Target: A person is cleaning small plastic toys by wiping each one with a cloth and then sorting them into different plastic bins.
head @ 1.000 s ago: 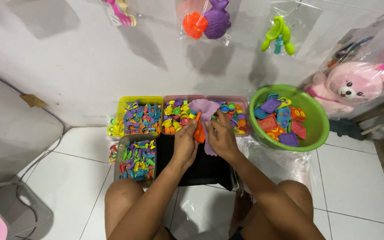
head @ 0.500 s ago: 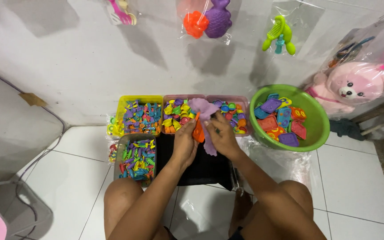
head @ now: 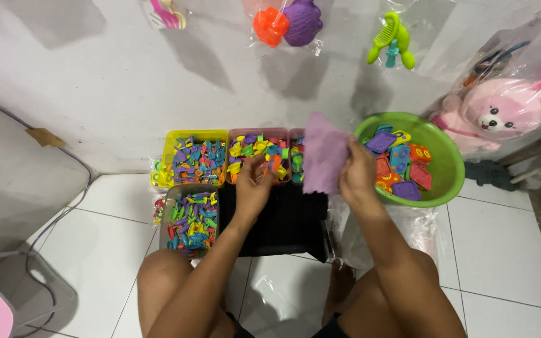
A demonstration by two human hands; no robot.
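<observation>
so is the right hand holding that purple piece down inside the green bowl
No, the right hand holds the purple piece up beside the green bowl, left of its rim.

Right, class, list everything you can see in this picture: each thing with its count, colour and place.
Purple piece: one, lilac, held up by the right hand before the trays.
Orange toy: one, in the left hand's fingers.
Toy trays: four; yellow tray back left, pink tray beside it, a further tray partly hidden, grey tray in front.
Green bowl: one, right, holding flat coloured toys.
Black mat: one, on the floor.
Pink plush: one, bagged, far right.
Bagged toys: several, hanging on the wall.
Left hand: over the pink tray.
Right hand: beside the bowl.
</observation>
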